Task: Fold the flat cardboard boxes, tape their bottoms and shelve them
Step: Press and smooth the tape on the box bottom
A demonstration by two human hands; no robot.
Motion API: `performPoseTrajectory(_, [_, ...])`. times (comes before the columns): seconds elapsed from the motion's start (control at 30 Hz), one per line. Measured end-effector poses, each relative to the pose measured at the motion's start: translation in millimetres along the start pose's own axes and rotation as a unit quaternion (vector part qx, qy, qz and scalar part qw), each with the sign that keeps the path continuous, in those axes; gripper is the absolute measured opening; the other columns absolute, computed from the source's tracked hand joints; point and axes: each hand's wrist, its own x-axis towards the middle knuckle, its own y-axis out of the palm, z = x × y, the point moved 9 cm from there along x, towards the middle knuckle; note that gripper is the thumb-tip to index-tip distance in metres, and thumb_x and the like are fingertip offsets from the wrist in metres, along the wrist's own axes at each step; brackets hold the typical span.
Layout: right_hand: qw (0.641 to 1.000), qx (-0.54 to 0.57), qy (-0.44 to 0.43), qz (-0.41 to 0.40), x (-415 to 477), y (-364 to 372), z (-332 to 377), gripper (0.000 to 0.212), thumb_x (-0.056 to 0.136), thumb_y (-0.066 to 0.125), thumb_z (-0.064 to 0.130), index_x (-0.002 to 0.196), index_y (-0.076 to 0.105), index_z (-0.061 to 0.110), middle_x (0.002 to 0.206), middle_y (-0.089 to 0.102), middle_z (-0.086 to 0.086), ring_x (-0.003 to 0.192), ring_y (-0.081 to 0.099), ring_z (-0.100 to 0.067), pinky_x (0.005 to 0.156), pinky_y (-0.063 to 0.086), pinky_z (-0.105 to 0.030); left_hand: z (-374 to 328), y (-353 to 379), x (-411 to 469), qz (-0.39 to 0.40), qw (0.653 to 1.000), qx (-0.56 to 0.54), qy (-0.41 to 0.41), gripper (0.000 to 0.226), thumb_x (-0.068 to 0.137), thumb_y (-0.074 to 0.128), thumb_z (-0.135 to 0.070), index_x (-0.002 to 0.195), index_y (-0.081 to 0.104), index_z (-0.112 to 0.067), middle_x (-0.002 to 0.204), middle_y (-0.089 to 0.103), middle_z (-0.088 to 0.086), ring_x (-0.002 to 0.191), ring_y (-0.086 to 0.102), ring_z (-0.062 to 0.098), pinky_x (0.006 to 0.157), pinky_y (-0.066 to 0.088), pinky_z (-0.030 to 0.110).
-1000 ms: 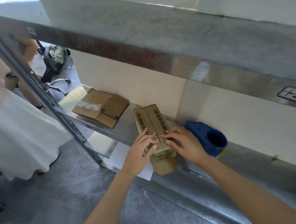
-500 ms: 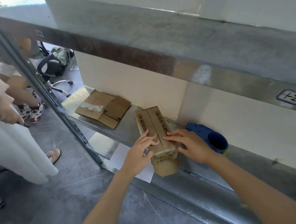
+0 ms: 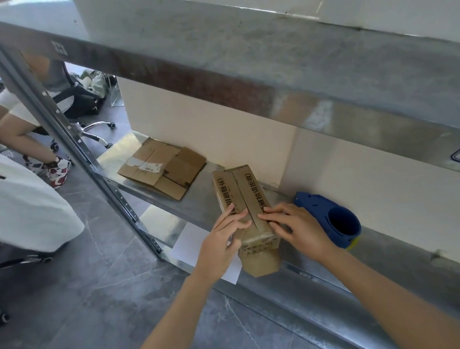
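Our left hand [image 3: 220,246] and right hand [image 3: 299,229] press open-fingered on a folded box [image 3: 241,199] at the near edge of the shelf [image 3: 200,204], seemingly almost shelved; far left, a flat box [image 3: 160,168] awaits folding.

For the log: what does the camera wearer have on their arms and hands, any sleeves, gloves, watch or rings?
Nothing worn shows. The left hand and right hand are bare, with no gloves and no rings in view. The left forearm and right forearm are uncovered down to the frame's bottom edge: no sleeve, watch or bracelet.
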Motion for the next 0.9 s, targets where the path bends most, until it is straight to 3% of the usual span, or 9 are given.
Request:
performPoseTrajectory(0.17, [1.000, 0.005, 0.010, -0.001, 0.0, 0.5, -0.9, 0.035, 0.095, 0.060, 0.026, 0.129, 0.064, 0.035, 0.125, 0.060, 0.016, 0.108, 0.053, 0.000, 0.091, 0.048, -0.028, 4.6, 0.8, 0.7, -0.014, 1.000, -0.012, 0.006, 0.036, 0.092, 0.060, 0.000, 0.123, 0.069, -0.017, 0.143, 0.054, -0.011, 0.148, 0.025, 0.005, 0.110, 0.029, 0.011])
performPoseTrajectory(0.27, [1.000, 0.011, 0.018, 0.003, -0.6, 1.9, -3.9, 0.035, 0.095, 0.057, 0.030, 0.130, 0.063, 0.036, 0.126, 0.059, 0.016, 0.109, 0.054, -0.003, 0.093, 0.049, -0.029, 5.2, 1.0, 1.2, -0.020, 1.000, -0.017, 0.010, 0.037, 0.089, 0.061, 0.001, 0.121, 0.069, -0.017, 0.141, 0.055, -0.012, 0.147, 0.026, 0.005, 0.105, 0.034, 0.009])
performPoseTrajectory(0.5, [1.000, -0.005, 0.026, 0.013, 0.9, -1.2, -2.2, 0.040, 0.093, 0.050, 0.049, 0.130, 0.061, 0.039, 0.128, 0.056, 0.020, 0.111, 0.048, 0.001, 0.095, 0.043, -0.030, 2.9, -3.1, 2.9, -0.037, 0.999, 0.007, 0.000, 0.029, 0.092, 0.058, -0.032, 0.115, 0.072, -0.021, 0.137, 0.058, -0.018, 0.144, 0.029, -0.001, 0.113, 0.031, 0.016])
performPoseTrajectory(0.63, [0.998, -0.009, 0.030, 0.061, 1.1, 5.0, -2.7, 0.070, 0.076, 0.053, 0.078, 0.134, 0.058, 0.039, 0.134, 0.050, 0.022, 0.121, 0.043, 0.001, 0.100, 0.035, -0.028, 2.1, -3.3, 3.5, -0.009, 1.000, 0.017, -0.009, 0.039, 0.087, 0.066, -0.050, 0.118, 0.069, -0.027, 0.141, 0.053, -0.022, 0.146, 0.024, -0.003, 0.113, 0.030, 0.021])
performPoseTrajectory(0.77, [0.999, -0.030, 0.009, 0.017, 2.6, 3.9, -0.2, 0.063, 0.077, 0.055, 0.071, 0.127, 0.064, 0.034, 0.126, 0.058, 0.015, 0.115, 0.053, -0.008, 0.093, 0.045, -0.039, -1.0, -3.1, 2.3, -0.023, 0.999, 0.034, -0.005, 0.042, 0.084, 0.069, -0.053, 0.115, 0.069, -0.025, 0.140, 0.053, -0.023, 0.146, 0.025, -0.001, 0.110, 0.038, 0.028])
performPoseTrajectory(0.9, [0.999, -0.036, 0.016, 0.013, 2.5, 1.9, 2.2, 0.064, 0.076, 0.055, 0.073, 0.125, 0.065, 0.033, 0.124, 0.058, 0.015, 0.113, 0.052, -0.006, 0.093, 0.045, -0.039, -1.8, -3.4, 3.4, -0.021, 0.999, 0.044, -0.002, 0.041, 0.083, 0.071, -0.052, 0.113, 0.069, -0.025, 0.140, 0.054, -0.022, 0.145, 0.025, -0.002, 0.110, 0.038, 0.026])
